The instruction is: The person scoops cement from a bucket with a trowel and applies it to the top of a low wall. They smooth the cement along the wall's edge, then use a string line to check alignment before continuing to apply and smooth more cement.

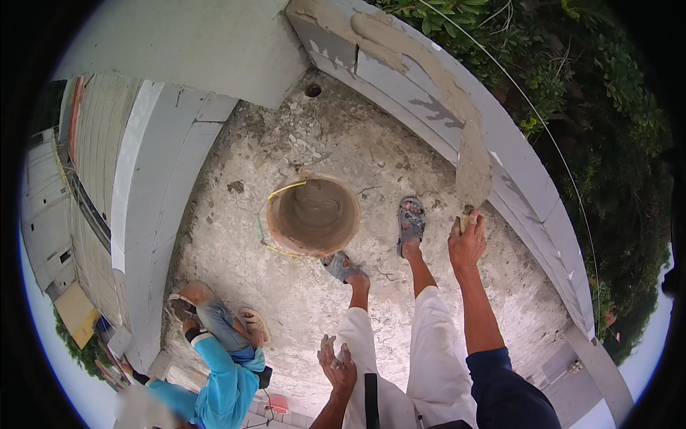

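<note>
My right hand [466, 242] grips the handle of a trowel [473, 170] whose blade, coated in grey mortar, lies against the top of a grey block wall [529, 179] on the right. A band of wet mortar [421, 61] runs along the wall's top course. My left hand [337, 365] hangs near my thigh with fingers spread, holding nothing. A bucket [314, 214] of grey mortar stands on the concrete floor just ahead of my sandalled feet [411, 223].
Another person in a blue top [221, 372] crouches at the lower left beside a second block wall [153, 214]. The rough concrete floor [286, 286] carries loose rubble. Green bushes [593, 107] lie beyond the right wall. Buildings show far below on the left.
</note>
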`<state>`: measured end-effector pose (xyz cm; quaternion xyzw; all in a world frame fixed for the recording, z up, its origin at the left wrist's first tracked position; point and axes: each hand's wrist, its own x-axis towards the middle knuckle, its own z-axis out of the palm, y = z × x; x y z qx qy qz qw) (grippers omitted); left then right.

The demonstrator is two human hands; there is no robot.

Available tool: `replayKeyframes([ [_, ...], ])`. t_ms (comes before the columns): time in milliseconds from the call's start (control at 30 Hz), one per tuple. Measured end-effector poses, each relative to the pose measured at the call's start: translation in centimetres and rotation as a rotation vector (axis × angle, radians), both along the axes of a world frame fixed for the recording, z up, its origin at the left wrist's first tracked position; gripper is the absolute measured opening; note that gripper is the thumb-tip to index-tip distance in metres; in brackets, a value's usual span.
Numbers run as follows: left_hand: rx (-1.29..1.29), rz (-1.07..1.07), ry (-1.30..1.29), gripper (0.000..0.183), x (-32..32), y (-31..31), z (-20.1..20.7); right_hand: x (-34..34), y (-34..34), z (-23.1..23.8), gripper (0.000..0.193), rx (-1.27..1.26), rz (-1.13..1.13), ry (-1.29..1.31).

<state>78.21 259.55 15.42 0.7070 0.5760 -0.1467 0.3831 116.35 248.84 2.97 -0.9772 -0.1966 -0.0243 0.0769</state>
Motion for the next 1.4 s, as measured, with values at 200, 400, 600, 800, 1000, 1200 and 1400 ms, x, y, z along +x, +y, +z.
replayKeyframes([
  [200, 0.009, 0.41, -0.236, 0.043, 0.5, 5.7, -8.9, -6.6, 2.2, 2.8, 0.055, 0.105, 0.209, 0.49],
  [400, -0.539, 0.989, -0.219, 0.068, 5.9, 24.2, -27.0, -5.8, 15.2, -2.5, 0.052, -0.44, 0.863, 0.628],
  [600, -0.054, 0.403, -0.503, 0.048, 11.5, 21.7, -26.2, -3.5, 19.9, -8.1, 0.052, -0.544, 1.112, 0.057],
  [800, -0.142, 0.23, -0.523, 0.036, 18.5, 20.5, -20.8, -1.0, 16.6, -12.6, 0.041, -0.748, 1.177, 0.22],
  [1000, -0.116, 0.178, -0.439, 0.035, 19.7, 19.5, -20.0, -3.3, 12.6, -13.8, 0.02, -0.377, 0.983, 0.887],
  [1200, -0.122, 0.243, -0.43, 0.03, 16.6, 19.8, -21.9, -0.5, 10.4, -13.1, 0.021, 0.105, 0.227, 1.916],
  [1400, -0.343, 0.588, -0.518, 0.029, 15.9, 22.2, -22.6, -2.4, 6.6, -12.8, 0.016, 0.69, 0.014, 1.782],
])
